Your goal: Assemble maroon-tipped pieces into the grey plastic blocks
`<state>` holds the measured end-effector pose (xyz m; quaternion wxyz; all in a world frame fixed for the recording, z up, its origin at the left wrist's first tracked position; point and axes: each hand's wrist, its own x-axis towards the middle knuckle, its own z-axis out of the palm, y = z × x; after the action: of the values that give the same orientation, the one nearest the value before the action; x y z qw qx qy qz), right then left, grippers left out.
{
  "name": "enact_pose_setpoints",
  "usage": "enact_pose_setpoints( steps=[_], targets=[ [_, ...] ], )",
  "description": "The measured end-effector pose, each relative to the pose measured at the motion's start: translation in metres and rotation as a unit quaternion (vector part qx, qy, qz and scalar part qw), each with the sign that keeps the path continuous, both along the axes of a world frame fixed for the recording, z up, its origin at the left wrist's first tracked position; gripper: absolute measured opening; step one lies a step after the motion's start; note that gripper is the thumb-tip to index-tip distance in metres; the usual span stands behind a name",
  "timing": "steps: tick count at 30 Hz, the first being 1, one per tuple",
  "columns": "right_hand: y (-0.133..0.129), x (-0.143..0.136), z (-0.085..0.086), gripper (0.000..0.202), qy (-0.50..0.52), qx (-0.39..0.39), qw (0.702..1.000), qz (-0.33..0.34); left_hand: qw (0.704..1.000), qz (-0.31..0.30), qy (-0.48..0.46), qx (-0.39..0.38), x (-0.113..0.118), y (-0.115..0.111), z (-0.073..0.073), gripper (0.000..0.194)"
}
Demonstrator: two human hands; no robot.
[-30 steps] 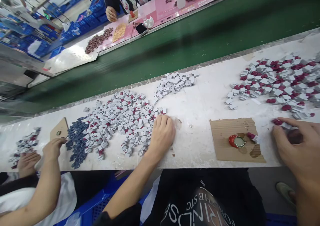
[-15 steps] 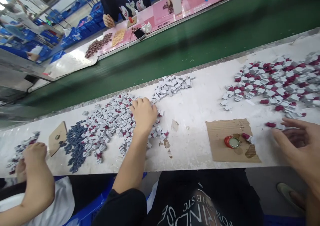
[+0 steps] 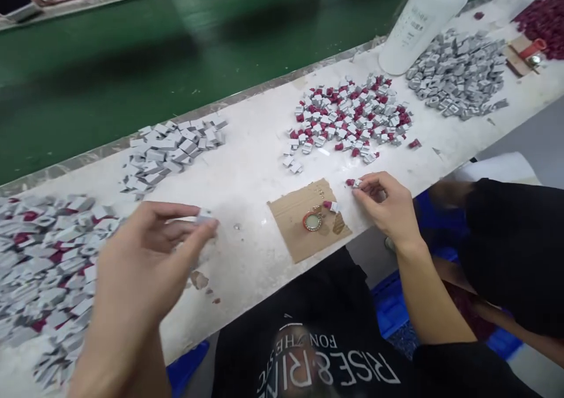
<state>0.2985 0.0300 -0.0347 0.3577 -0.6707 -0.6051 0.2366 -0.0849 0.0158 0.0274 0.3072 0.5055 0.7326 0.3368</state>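
Observation:
My left hand (image 3: pixel 145 257) is raised over the left of the table, a small light-grey plastic piece (image 3: pixel 203 215) pinched between thumb and forefinger. At the right, my right hand (image 3: pixel 388 204) grips a small grey-and-maroon plastic piece (image 3: pixel 353 183) at its fingertips, just above the tabletop. Between the hands lies a cardboard piece (image 3: pixel 291 225). On it rests a red-rimmed bottle cap (image 3: pixel 312 221), its contents unclear. Another grey-and-maroon piece (image 3: pixel 331 206) sits beside the cap on the cardboard.
A pile of grey pieces (image 3: pixel 171 151) lies behind my left hand, and a mixed grey-and-maroon pile (image 3: pixel 44 263) at far left. Another mixed pile (image 3: pixel 348 116) is beyond the cardboard. A white plastic bottle (image 3: pixel 414 34) stands near more grey pieces (image 3: pixel 462 75). A co-worker's sleeve (image 3: pixel 515 245) is at right.
The view has swung right. My left hand has left the mixed pile and now holds a grey piece. My right hand's fingers have closed on a grey-and-maroon piece.

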Motion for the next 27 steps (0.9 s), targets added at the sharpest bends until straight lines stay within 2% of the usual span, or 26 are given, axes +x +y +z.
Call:
enact_pose_setpoints(
  steps=[4, 9, 15, 22, 27],
  targets=[
    [-0.004, 0.0, -0.003, 0.011, 0.004, 0.008, 1.0, 0.001, 0.988, -0.058, -0.145, -0.015, 0.044, -0.002, -0.017, 0.03],
    [0.002, -0.001, -0.012, 0.015, 0.024, -0.006, 0.999, -0.042, 0.964, -0.128, -0.234, -0.017, 0.066, -0.003, -0.037, 0.024],
    [0.008, -0.013, -0.015, 0.018, -0.008, 0.013, 0.999, -0.028, 0.968, -0.131, -0.215, 0.0, 0.064, -0.007, -0.046, 0.028],
    [0.015, -0.022, -0.019, 0.009, -0.024, 0.042, 0.999, -0.003, 0.944, -0.137, -0.292, -0.065, 0.05, -0.008, -0.059, 0.05],
    [0.013, -0.018, -0.016, 0.014, -0.018, 0.065, 0.998, 0.016, 0.945, -0.071, -0.317, -0.041, 0.054, -0.019, -0.059, 0.058]
  ],
)
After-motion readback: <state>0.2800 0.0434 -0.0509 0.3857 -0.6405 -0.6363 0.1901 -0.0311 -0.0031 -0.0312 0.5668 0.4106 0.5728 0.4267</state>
